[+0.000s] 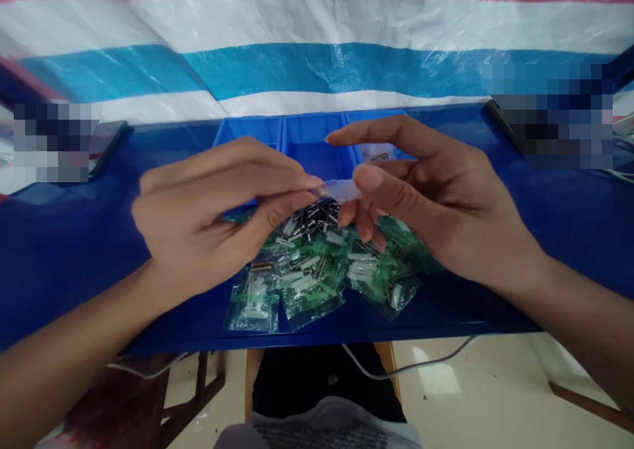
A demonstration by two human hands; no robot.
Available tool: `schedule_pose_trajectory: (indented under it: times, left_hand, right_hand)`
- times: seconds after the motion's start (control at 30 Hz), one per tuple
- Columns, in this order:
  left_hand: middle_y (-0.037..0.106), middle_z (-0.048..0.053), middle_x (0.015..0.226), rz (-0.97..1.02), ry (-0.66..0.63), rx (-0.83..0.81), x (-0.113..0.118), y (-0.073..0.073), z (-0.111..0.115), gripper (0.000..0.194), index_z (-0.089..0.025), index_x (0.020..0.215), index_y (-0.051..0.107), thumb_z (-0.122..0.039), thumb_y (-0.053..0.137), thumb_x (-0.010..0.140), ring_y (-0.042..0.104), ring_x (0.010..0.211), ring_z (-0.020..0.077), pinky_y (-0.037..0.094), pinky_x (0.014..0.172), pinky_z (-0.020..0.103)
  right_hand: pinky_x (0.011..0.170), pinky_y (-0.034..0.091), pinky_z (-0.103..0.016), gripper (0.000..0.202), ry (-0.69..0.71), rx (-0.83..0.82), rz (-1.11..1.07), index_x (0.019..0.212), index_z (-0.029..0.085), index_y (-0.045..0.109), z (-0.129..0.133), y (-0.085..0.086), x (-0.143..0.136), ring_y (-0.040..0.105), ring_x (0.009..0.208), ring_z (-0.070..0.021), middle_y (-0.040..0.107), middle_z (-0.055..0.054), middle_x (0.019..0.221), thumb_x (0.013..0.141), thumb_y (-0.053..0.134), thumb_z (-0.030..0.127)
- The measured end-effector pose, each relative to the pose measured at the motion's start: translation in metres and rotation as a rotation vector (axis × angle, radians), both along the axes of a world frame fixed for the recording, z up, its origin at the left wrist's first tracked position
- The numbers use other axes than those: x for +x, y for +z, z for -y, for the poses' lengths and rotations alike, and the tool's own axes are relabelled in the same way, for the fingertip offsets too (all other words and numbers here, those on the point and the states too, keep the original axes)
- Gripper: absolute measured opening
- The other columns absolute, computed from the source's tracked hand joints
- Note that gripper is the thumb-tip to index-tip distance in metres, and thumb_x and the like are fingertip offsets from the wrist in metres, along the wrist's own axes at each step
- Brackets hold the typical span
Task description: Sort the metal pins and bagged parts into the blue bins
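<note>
A small translucent plastic bag [341, 190] hangs between my two hands above the table. My left hand [218, 211] pinches its left end between thumb and fingertips. At its right end, my right hand [430, 198] holds it with the thumb against curled fingers, the index finger stretched out above. Beneath the hands lie several clear and green plastic packets [312, 284] with white pieces and metal pins inside. A pile of loose dark metal pins [319, 216] sits just behind the packets, partly hidden by my fingers.
Blue open bins [317, 153] stand in a row at the back of the blue table [74, 244]; the right one has a bag in it. Dark flat objects stand at both back corners, partly blurred out. A cable [386, 375] hangs below the front edge.
</note>
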State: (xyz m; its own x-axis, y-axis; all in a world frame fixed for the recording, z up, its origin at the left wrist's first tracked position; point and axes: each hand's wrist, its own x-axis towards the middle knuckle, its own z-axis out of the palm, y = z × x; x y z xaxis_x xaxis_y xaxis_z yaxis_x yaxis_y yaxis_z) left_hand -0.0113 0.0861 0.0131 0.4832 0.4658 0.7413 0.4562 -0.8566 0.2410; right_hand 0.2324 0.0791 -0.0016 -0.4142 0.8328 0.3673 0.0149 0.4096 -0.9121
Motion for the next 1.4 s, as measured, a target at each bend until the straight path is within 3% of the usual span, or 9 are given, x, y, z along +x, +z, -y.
schedule_pose_trajectory:
  times: [0.17, 0.3, 0.5, 0.63, 0.87, 1.0, 1.1, 1.23, 1.4]
  left_hand:
    - [0.079, -0.003, 0.079, 0.319, -0.09, -0.444, 0.002, -0.006, -0.012, 0.005, -0.026, 0.097, 0.085, -0.021, 0.082, 0.097, 0.068, 0.058, 0.0089, 0.057, 0.049, 0.019]
    - [0.08, -0.003, 0.078, 0.294, -0.235, -0.639, 0.002, -0.005, -0.014, 0.014, -0.022, 0.109, 0.082, -0.015, 0.08, 0.096, 0.073, 0.058, 0.0098, 0.062, 0.053, 0.017]
    - [0.081, 0.0, 0.082, 0.169, -0.224, -0.56, 0.002, -0.003, -0.015, 0.014, -0.02, 0.111, 0.08, -0.014, 0.071, 0.102, 0.075, 0.062, 0.0109, 0.063, 0.056, 0.017]
    - [0.079, -0.001, 0.075, 0.216, -0.156, -0.456, -0.002, -0.004, -0.022, 0.013, -0.022, 0.106, 0.081, -0.016, 0.071, 0.102, 0.071, 0.054, 0.0094, 0.062, 0.052, 0.015]
    - [0.078, -0.002, 0.072, 0.234, -0.096, -0.372, -0.006, -0.006, -0.024, 0.015, -0.025, 0.107, 0.083, -0.018, 0.071, 0.101, 0.071, 0.052, 0.0108, 0.062, 0.05, 0.017]
    - [0.076, -0.004, 0.069, 0.318, -0.064, -0.36, -0.007, -0.006, -0.026, 0.016, -0.03, 0.106, 0.083, -0.019, 0.072, 0.1, 0.07, 0.051, 0.0111, 0.062, 0.048, 0.021]
    - [0.076, -0.004, 0.069, 0.353, -0.062, -0.349, -0.008, -0.005, -0.027, 0.016, -0.028, 0.106, 0.083, -0.017, 0.073, 0.1, 0.07, 0.053, 0.0095, 0.063, 0.051, 0.019]
    - [0.076, -0.004, 0.069, 0.352, -0.066, -0.347, -0.008, -0.003, -0.026, 0.014, -0.021, 0.105, 0.083, -0.014, 0.071, 0.1, 0.07, 0.055, 0.006, 0.062, 0.055, 0.013]
    - [0.076, -0.005, 0.067, 0.317, -0.047, -0.347, -0.007, -0.005, -0.024, 0.011, -0.019, 0.104, 0.081, -0.016, 0.071, 0.101, 0.069, 0.053, 0.0059, 0.061, 0.054, 0.014]
  right_hand:
    - [0.071, 0.065, -0.033, 0.048, -0.115, 0.475, 0.219, 0.146, 0.041, 0.06, -0.002, -0.002, 0.003, 0.076, 0.094, -0.02, 0.076, -0.001, 0.119, 0.103, 0.068, 0.021]
    - [0.091, 0.068, -0.046, 0.02, -0.13, 0.635, 0.276, 0.112, 0.035, 0.078, 0.001, 0.0, 0.001, 0.075, 0.115, -0.0269, 0.07, -0.008, 0.143, 0.1, 0.07, 0.021]
    - [0.04, 0.055, -0.027, 0.01, -0.099, 0.099, -0.007, 0.09, 0.027, 0.076, -0.01, -0.003, 0.005, 0.072, 0.055, -0.0155, 0.08, 0.0, 0.082, 0.1, 0.075, 0.025]
    - [0.037, 0.049, -0.023, 0.019, -0.248, -0.212, -0.2, 0.105, 0.025, 0.071, -0.034, -0.008, 0.018, 0.071, 0.051, -0.016, 0.081, 0.001, 0.076, 0.091, 0.084, 0.027]
    - [0.04, 0.047, -0.032, 0.024, -0.443, 0.034, -0.341, 0.113, 0.036, 0.076, -0.025, 0.005, 0.016, 0.072, 0.065, -0.0207, 0.084, 0.002, 0.092, 0.104, 0.056, 0.027]
    - [0.062, 0.062, -0.041, 0.025, -0.227, 0.502, -0.047, 0.101, 0.033, 0.082, -0.006, 0.006, 0.006, 0.076, 0.073, -0.0231, 0.083, -0.001, 0.087, 0.103, 0.061, 0.02]
    - [0.098, 0.064, -0.048, 0.018, 0.149, 0.802, 0.331, 0.107, 0.018, 0.081, 0.002, -0.004, -0.004, 0.077, 0.115, -0.0309, 0.082, -0.015, 0.122, 0.104, 0.067, 0.028]
    - [0.121, 0.049, -0.059, 0.045, 0.351, 0.864, 0.651, 0.127, 0.016, 0.078, 0.007, -0.017, -0.014, 0.05, 0.154, -0.0391, 0.062, -0.018, 0.159, 0.108, 0.061, 0.053]
    - [0.121, 0.049, -0.055, 0.05, 0.377, 0.902, 0.66, 0.129, 0.012, 0.077, 0.009, -0.023, -0.016, 0.054, 0.15, -0.0369, 0.072, -0.014, 0.148, 0.111, 0.055, 0.054]
